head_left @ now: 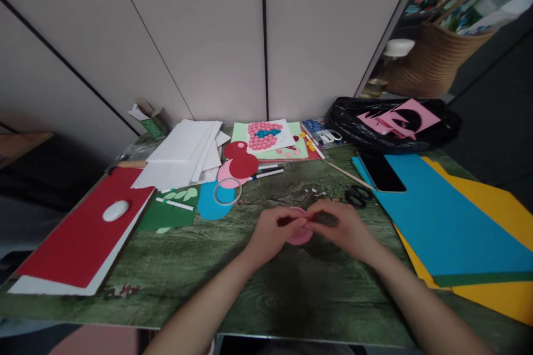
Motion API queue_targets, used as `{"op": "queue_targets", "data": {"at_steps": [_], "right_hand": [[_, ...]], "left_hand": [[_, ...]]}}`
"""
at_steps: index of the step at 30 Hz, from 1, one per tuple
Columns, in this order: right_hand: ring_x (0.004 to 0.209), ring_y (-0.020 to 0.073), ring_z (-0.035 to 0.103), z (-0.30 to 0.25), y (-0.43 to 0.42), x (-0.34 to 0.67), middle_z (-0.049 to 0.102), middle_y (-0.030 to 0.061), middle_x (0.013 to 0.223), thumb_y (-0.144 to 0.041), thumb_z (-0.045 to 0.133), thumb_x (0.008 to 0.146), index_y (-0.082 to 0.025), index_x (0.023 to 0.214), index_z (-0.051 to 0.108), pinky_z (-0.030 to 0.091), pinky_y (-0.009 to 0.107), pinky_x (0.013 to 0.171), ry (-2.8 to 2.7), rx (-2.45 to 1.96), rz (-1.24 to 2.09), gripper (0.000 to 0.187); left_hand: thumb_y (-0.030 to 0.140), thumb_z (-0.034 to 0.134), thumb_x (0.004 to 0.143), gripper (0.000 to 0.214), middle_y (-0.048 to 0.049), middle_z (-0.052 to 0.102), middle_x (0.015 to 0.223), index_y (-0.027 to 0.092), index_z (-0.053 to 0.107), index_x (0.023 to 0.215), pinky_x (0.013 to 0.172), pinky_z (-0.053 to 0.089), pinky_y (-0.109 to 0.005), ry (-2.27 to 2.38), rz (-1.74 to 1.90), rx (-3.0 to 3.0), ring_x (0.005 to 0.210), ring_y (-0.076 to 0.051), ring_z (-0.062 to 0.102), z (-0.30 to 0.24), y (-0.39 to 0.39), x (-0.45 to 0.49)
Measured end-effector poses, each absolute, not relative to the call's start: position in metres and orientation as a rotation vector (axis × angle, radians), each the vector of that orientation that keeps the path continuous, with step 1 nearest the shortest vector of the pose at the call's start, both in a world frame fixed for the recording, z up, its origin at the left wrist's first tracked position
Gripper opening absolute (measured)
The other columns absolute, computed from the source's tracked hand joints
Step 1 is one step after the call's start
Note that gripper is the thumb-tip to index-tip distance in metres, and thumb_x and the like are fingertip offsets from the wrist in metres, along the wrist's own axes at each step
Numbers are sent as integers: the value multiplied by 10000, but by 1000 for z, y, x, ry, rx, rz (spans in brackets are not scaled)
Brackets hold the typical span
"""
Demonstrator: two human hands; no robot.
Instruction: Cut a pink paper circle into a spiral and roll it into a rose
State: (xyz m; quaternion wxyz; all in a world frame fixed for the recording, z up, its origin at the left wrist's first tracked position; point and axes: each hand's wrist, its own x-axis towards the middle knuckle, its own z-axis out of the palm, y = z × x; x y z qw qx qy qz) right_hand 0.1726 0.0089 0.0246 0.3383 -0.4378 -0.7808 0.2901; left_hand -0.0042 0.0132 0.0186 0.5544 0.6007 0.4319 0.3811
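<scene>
A round pink paper disc (300,237) is under and between my hands, partly covered by the fingers. My left hand (277,228) is closed, its thumb and forefinger pinched at the disc. Against its fingertips, the fingers of my right hand (339,226) are pressed together in a pinch over the disc's middle. Whatever small piece lies between the right fingertips is hidden. Just beyond the right hand lie black-handled scissors (357,195) and a few small paper scraps (315,191).
To the left are red paper (83,233), a white oval object (115,211), white sheets (183,147), a tape ring (227,191) and red circles (244,166). A pink-and-blue dotted picture (264,136) lies at the back. Blue paper (449,216) and a phone (382,170) are right.
</scene>
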Motion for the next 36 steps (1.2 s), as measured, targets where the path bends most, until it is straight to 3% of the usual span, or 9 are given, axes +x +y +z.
{"op": "queue_targets", "data": {"at_steps": [6,13,24,29,36], "right_hand": [[852,166,589,17,11,173,656,25,892,-223,597,785,-236,957,637,475,311,763,-1992,-1057,514,177],[919,178,577,9,7,171,618,43,996,-172,554,810,-276,1042,637,494,332,786,-1907,-1047,362,267],[866,174,586,12,5,164,615,43,900,-191,585,782,-247,872,677,502,321,746,-1850,-1070,296,140],[863,176,579,12,5,164,608,40,893,-209,604,770,-243,837,665,494,327,747,-1854,-1086,317,96],[838,185,574,14,5,164,602,40,859,-232,626,753,-238,777,650,485,342,730,-1863,-1103,335,35]], "left_hand": [[299,604,735,213,-62,680,816,140,702,836,724,424,-258,917,943,1239,770,-167,584,17,12,-6],[222,607,723,220,-97,677,866,107,691,890,813,398,-314,717,908,855,829,-188,583,17,13,-6],[161,626,678,283,-83,669,938,142,663,958,824,406,-301,738,946,879,864,-181,587,11,16,-5],[168,659,657,227,-45,662,901,174,673,884,798,426,-281,825,1009,1058,860,-170,577,13,14,-7],[191,643,673,201,-64,665,895,155,669,870,796,442,-311,858,973,1134,845,-183,590,14,14,-6]]}}
